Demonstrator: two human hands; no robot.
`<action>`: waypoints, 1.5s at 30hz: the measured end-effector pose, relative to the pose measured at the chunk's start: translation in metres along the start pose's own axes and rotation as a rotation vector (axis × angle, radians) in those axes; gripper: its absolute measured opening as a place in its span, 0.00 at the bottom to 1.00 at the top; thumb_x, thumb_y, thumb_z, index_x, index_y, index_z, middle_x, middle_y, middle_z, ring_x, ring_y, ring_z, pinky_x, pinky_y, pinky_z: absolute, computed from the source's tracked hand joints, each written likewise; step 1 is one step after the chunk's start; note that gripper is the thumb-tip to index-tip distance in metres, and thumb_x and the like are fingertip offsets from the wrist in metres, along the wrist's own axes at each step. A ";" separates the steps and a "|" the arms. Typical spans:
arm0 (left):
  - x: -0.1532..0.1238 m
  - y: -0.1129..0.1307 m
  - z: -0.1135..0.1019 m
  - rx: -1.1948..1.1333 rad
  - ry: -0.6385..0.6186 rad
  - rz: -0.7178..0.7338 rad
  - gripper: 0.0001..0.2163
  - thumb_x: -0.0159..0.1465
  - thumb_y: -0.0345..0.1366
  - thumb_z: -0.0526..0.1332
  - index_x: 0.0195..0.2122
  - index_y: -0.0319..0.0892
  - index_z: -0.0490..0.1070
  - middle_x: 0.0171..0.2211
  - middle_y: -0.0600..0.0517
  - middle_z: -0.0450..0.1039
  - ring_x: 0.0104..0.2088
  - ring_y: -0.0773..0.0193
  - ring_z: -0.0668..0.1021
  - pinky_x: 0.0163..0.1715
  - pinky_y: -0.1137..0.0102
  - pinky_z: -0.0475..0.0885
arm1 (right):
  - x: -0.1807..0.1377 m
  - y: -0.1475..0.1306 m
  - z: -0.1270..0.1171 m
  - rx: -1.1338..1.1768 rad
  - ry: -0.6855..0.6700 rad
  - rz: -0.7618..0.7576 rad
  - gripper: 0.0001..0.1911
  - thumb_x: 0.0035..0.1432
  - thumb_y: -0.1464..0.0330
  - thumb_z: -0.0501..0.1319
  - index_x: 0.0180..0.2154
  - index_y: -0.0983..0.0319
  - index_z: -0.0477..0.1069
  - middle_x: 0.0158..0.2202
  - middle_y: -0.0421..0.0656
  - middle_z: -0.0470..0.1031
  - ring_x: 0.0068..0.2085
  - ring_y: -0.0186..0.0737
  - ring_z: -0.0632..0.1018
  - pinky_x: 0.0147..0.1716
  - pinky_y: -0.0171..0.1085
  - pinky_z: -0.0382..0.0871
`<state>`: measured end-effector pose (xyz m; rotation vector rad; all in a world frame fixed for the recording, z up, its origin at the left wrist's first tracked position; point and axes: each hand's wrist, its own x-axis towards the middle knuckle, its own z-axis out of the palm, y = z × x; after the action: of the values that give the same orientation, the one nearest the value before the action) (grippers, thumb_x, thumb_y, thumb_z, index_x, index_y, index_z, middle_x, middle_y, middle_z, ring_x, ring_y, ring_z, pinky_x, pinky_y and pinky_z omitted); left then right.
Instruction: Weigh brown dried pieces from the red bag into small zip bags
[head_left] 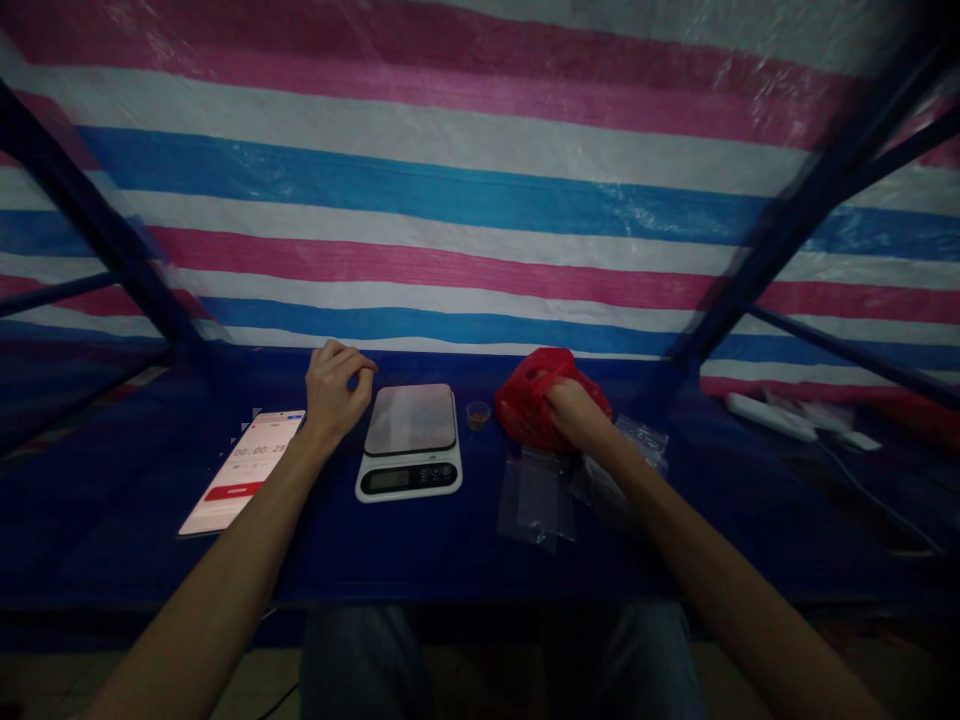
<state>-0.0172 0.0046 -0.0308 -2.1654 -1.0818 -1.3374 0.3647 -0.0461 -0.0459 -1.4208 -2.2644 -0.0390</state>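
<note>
One red plastic bag (523, 405) sits toward the worktop's (427, 555) far edge, around my right hand (568, 402), whose hidden fingers' grip I cannot tell, while my left hand (335, 385), loosely curled and apparently empty, lies farther off across the digital kitchen scale (412, 440).

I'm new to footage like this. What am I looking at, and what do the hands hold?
There is no machine: these are one person's bare hands. The single picture comes from a head-worn camera looking forward and down. On the blue table are a phone showing a timer, a digital scale, a small cup, a red bag and clear plastic bags. The left hand is loosely curled beside the scale, with nothing visible in it. The right hand reaches into the red bag; its fingers are hidden, so what it holds can't be told.
</note>
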 end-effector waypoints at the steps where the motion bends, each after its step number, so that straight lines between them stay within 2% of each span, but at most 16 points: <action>1: 0.000 0.000 0.000 -0.001 0.005 -0.006 0.10 0.61 0.27 0.56 0.25 0.44 0.72 0.24 0.51 0.74 0.34 0.57 0.71 0.39 0.60 0.63 | -0.001 -0.001 -0.004 -0.001 0.025 0.017 0.13 0.60 0.77 0.54 0.38 0.65 0.77 0.43 0.53 0.80 0.46 0.47 0.80 0.50 0.42 0.71; 5: 0.000 -0.001 -0.001 0.000 0.014 -0.032 0.10 0.61 0.28 0.56 0.25 0.44 0.71 0.24 0.51 0.74 0.34 0.57 0.71 0.40 0.60 0.64 | -0.006 0.002 -0.020 0.149 0.206 0.077 0.10 0.59 0.74 0.58 0.38 0.62 0.79 0.43 0.49 0.82 0.44 0.45 0.81 0.47 0.41 0.72; 10: 0.001 -0.001 -0.001 -0.017 0.020 -0.022 0.10 0.62 0.28 0.56 0.24 0.45 0.71 0.24 0.51 0.74 0.34 0.57 0.71 0.39 0.60 0.63 | -0.020 0.006 -0.046 0.257 0.415 0.248 0.09 0.57 0.68 0.62 0.37 0.63 0.80 0.37 0.47 0.83 0.38 0.45 0.82 0.42 0.43 0.75; 13: 0.001 0.001 -0.001 -0.014 0.007 -0.025 0.10 0.61 0.28 0.56 0.24 0.44 0.71 0.24 0.51 0.74 0.34 0.56 0.71 0.39 0.60 0.63 | -0.027 -0.008 -0.069 0.213 0.661 0.277 0.09 0.59 0.66 0.64 0.38 0.62 0.81 0.38 0.46 0.83 0.38 0.45 0.82 0.43 0.43 0.76; 15: 0.002 0.001 0.000 -0.016 0.008 -0.014 0.10 0.61 0.28 0.56 0.24 0.44 0.71 0.24 0.50 0.74 0.35 0.56 0.71 0.39 0.60 0.63 | -0.025 -0.028 -0.082 0.185 0.744 0.227 0.08 0.60 0.66 0.64 0.39 0.61 0.80 0.39 0.45 0.82 0.39 0.44 0.82 0.44 0.43 0.75; 17: 0.002 0.001 0.001 -0.023 0.006 -0.001 0.10 0.62 0.28 0.56 0.24 0.44 0.71 0.24 0.50 0.74 0.34 0.56 0.71 0.39 0.60 0.63 | -0.016 -0.053 -0.086 0.180 0.675 0.128 0.07 0.61 0.67 0.63 0.39 0.60 0.80 0.39 0.44 0.82 0.39 0.43 0.81 0.44 0.42 0.75; 20: 0.001 0.002 0.003 -0.053 -0.042 0.017 0.10 0.62 0.28 0.55 0.24 0.44 0.70 0.25 0.50 0.74 0.32 0.58 0.72 0.37 0.61 0.64 | 0.006 -0.081 -0.068 0.160 0.368 -0.060 0.08 0.64 0.70 0.60 0.40 0.59 0.80 0.40 0.44 0.81 0.42 0.43 0.80 0.46 0.42 0.73; 23: -0.002 0.004 0.005 -0.087 -0.102 0.013 0.11 0.61 0.27 0.54 0.23 0.43 0.68 0.24 0.51 0.72 0.30 0.60 0.72 0.35 0.63 0.65 | 0.026 -0.089 -0.034 0.124 0.081 -0.170 0.12 0.66 0.73 0.56 0.41 0.61 0.80 0.42 0.46 0.81 0.43 0.42 0.79 0.47 0.41 0.72; 26: -0.004 0.007 0.005 -0.095 -0.132 -0.021 0.11 0.60 0.26 0.53 0.22 0.43 0.65 0.22 0.52 0.68 0.26 0.63 0.70 0.30 0.66 0.63 | 0.034 -0.084 -0.005 0.101 -0.054 -0.181 0.14 0.67 0.74 0.54 0.42 0.63 0.79 0.42 0.48 0.79 0.43 0.42 0.79 0.45 0.39 0.71; 28: -0.005 0.009 0.005 -0.096 -0.145 -0.034 0.10 0.59 0.27 0.53 0.21 0.43 0.64 0.21 0.53 0.67 0.24 0.64 0.69 0.28 0.67 0.62 | 0.033 -0.081 0.003 0.076 -0.094 -0.174 0.15 0.66 0.77 0.53 0.43 0.63 0.79 0.43 0.49 0.78 0.43 0.42 0.79 0.44 0.39 0.71; 32: -0.004 0.010 0.004 -0.103 -0.149 -0.046 0.11 0.58 0.27 0.53 0.20 0.42 0.65 0.20 0.53 0.67 0.22 0.65 0.69 0.27 0.67 0.61 | 0.029 -0.080 0.002 0.038 -0.133 -0.196 0.19 0.62 0.81 0.51 0.45 0.65 0.78 0.45 0.51 0.77 0.43 0.42 0.78 0.43 0.39 0.70; 40: -0.004 0.009 0.004 -0.099 -0.163 -0.087 0.10 0.57 0.28 0.54 0.20 0.43 0.67 0.20 0.53 0.69 0.22 0.65 0.70 0.26 0.67 0.62 | 0.026 -0.086 0.003 -0.030 -0.136 -0.201 0.17 0.62 0.82 0.52 0.43 0.64 0.76 0.44 0.49 0.76 0.42 0.41 0.76 0.42 0.38 0.69; 43: -0.005 0.009 0.003 -0.091 -0.164 -0.083 0.10 0.57 0.29 0.53 0.20 0.43 0.67 0.21 0.53 0.70 0.22 0.65 0.71 0.26 0.68 0.63 | 0.025 -0.086 0.002 -0.016 -0.149 -0.182 0.20 0.63 0.81 0.52 0.50 0.64 0.76 0.45 0.50 0.77 0.44 0.42 0.77 0.45 0.39 0.70; 45: -0.006 0.009 0.003 -0.077 -0.159 -0.085 0.10 0.58 0.29 0.53 0.20 0.43 0.67 0.21 0.53 0.70 0.23 0.65 0.71 0.26 0.68 0.62 | 0.026 -0.087 0.003 0.028 -0.134 -0.164 0.23 0.64 0.80 0.51 0.58 0.64 0.71 0.47 0.51 0.78 0.46 0.44 0.78 0.46 0.41 0.71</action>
<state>-0.0101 -0.0014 -0.0367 -2.3391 -1.2125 -1.2798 0.2793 -0.0636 -0.0197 -1.2544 -2.4765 0.0363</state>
